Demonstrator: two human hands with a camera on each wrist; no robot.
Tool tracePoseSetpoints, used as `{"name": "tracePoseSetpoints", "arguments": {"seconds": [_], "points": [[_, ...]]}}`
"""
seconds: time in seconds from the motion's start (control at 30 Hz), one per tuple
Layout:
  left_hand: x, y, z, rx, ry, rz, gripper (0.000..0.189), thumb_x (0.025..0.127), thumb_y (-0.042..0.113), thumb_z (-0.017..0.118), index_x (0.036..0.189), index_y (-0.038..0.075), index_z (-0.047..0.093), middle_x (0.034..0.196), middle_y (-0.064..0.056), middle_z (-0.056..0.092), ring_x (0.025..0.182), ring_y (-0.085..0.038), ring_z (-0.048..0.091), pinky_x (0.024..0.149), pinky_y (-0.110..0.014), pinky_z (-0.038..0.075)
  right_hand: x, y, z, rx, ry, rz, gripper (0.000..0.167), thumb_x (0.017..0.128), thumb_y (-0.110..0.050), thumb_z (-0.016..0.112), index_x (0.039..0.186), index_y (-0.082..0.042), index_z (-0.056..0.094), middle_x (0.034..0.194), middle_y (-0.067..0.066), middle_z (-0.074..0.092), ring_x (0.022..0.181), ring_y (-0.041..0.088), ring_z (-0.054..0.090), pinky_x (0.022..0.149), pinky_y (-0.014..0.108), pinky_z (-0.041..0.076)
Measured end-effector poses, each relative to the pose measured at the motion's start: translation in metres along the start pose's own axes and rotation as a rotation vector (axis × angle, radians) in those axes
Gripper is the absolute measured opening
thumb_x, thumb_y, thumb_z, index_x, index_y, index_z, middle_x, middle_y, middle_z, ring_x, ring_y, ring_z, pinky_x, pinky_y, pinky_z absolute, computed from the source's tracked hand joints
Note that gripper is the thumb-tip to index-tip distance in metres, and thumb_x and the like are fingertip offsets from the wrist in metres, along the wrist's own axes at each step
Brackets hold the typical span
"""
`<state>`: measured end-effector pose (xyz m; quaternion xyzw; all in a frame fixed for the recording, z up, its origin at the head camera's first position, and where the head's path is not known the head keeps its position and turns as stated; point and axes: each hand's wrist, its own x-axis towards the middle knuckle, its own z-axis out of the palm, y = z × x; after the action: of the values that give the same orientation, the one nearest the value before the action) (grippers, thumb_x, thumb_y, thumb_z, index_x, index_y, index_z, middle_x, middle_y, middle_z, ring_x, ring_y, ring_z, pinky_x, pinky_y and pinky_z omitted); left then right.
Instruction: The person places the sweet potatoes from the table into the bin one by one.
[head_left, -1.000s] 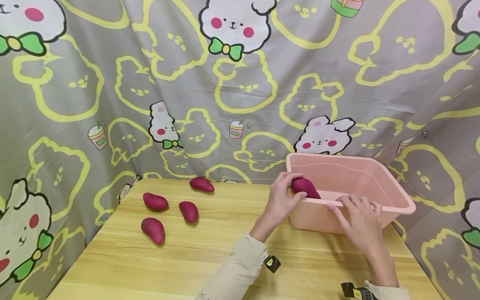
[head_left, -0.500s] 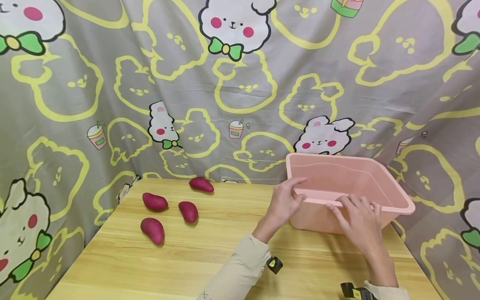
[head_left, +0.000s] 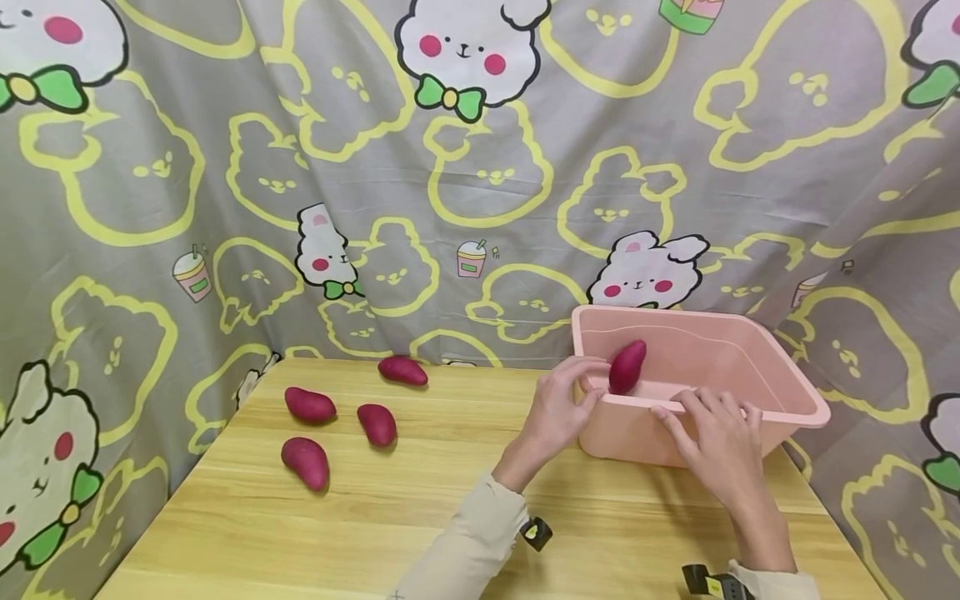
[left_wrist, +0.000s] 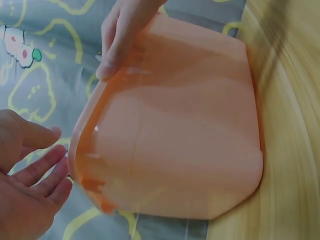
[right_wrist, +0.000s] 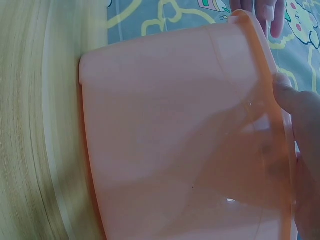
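My right hand [head_left: 723, 446] grips the near rim of a pink plastic bin [head_left: 667, 437], thumb outside and fingers over the edge. In the right wrist view the thumb [right_wrist: 287, 95] presses the rim's outer side. At the bin's near left corner my left hand [head_left: 558, 404] holds nothing, its fingers parted and loosely bent. The left wrist view has these fingers [left_wrist: 45, 175] beside the rim. One dark magenta sweet potato [head_left: 627, 367] shows inside the bin, tilted on end just right of my left fingertips. The bin's lower inside is partly hidden by its near wall.
Several more sweet potatoes lie apart on the left of the wooden table [head_left: 360, 525], among them a front one [head_left: 306, 463] and a back one [head_left: 402, 370]. A grey cartoon-print curtain [head_left: 495, 192] hangs close behind the table and bin, and at both sides.
My left hand has let go of the sweet potato it held over the bin. It dropped from sight, then shows again inside, tilted. The left hand drew slightly left; the right stays on the rim.
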<state>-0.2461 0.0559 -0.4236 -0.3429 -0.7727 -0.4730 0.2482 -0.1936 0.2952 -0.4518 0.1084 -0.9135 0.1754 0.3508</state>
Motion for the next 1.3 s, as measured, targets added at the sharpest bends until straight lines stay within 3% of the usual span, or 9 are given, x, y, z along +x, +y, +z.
{"name": "tracePoseSetpoints", "arguments": {"seconds": [0.13, 0.17, 0.37, 0.57, 0.87, 1.3], "points": [[-0.006, -0.006, -0.010, -0.017, 0.007, 0.004, 0.032, 0.089, -0.003, 0.076, 0.119, 0.005, 0.072, 0.121, -0.005, 0.071, 0.116, -0.013, 0.065, 0.101, -0.022, 0.047, 0.001, 0.000, -0.001, -0.003, -0.003, -0.001, 0.029, 0.093, -0.041, 0.073, 0.101, -0.013, 0.068, 0.097, 0.010, 0.063, 0.098, 0.040, 0.052, 0.089, 0.066, 0.026], [-0.007, -0.008, -0.013, -0.026, 0.007, 0.004, 0.031, 0.089, -0.003, 0.076, 0.119, 0.005, 0.072, 0.121, -0.006, 0.071, 0.117, -0.014, 0.064, 0.102, -0.023, 0.047, 0.001, 0.000, -0.001, -0.005, -0.005, -0.002, 0.031, 0.093, -0.041, 0.074, 0.102, -0.013, 0.068, 0.099, 0.011, 0.063, 0.098, 0.040, 0.052, 0.089, 0.065, 0.026], [-0.017, -0.017, -0.029, -0.043, 0.009, -0.014, 0.029, 0.092, -0.001, 0.073, 0.121, 0.002, 0.071, 0.120, -0.008, 0.070, 0.113, -0.021, 0.065, 0.099, -0.031, 0.050, 0.001, 0.000, -0.002, -0.017, -0.011, -0.003, 0.039, 0.092, -0.042, 0.074, 0.113, -0.008, 0.069, 0.109, 0.016, 0.065, 0.102, 0.041, 0.052, 0.088, 0.065, 0.026], [-0.025, -0.024, -0.044, -0.033, 0.014, -0.032, 0.029, 0.092, -0.003, 0.072, 0.121, 0.003, 0.071, 0.119, -0.008, 0.070, 0.111, -0.028, 0.065, 0.097, -0.036, 0.051, 0.000, -0.001, -0.002, -0.007, -0.010, -0.005, 0.038, 0.092, -0.040, 0.075, 0.114, -0.009, 0.069, 0.109, 0.016, 0.065, 0.102, 0.041, 0.052, 0.088, 0.065, 0.026], [-0.039, -0.033, -0.066, -0.002, 0.023, -0.043, 0.032, 0.093, 0.000, 0.073, 0.123, 0.008, 0.070, 0.121, -0.004, 0.069, 0.113, -0.019, 0.063, 0.098, -0.037, 0.051, 0.000, -0.001, -0.002, -0.008, -0.009, -0.004, 0.040, 0.092, -0.041, 0.074, 0.116, -0.010, 0.068, 0.110, 0.016, 0.067, 0.102, 0.040, 0.052, 0.089, 0.064, 0.026], [-0.053, -0.045, -0.090, 0.028, 0.103, -0.070, 0.032, 0.091, 0.000, 0.075, 0.122, 0.008, 0.071, 0.118, -0.004, 0.070, 0.109, -0.019, 0.063, 0.093, -0.040, 0.053, 0.000, 0.000, 0.000, -0.008, -0.002, -0.008, 0.041, 0.093, -0.043, 0.073, 0.116, -0.009, 0.068, 0.107, 0.016, 0.065, 0.101, 0.041, 0.052, 0.088, 0.066, 0.025]]}}
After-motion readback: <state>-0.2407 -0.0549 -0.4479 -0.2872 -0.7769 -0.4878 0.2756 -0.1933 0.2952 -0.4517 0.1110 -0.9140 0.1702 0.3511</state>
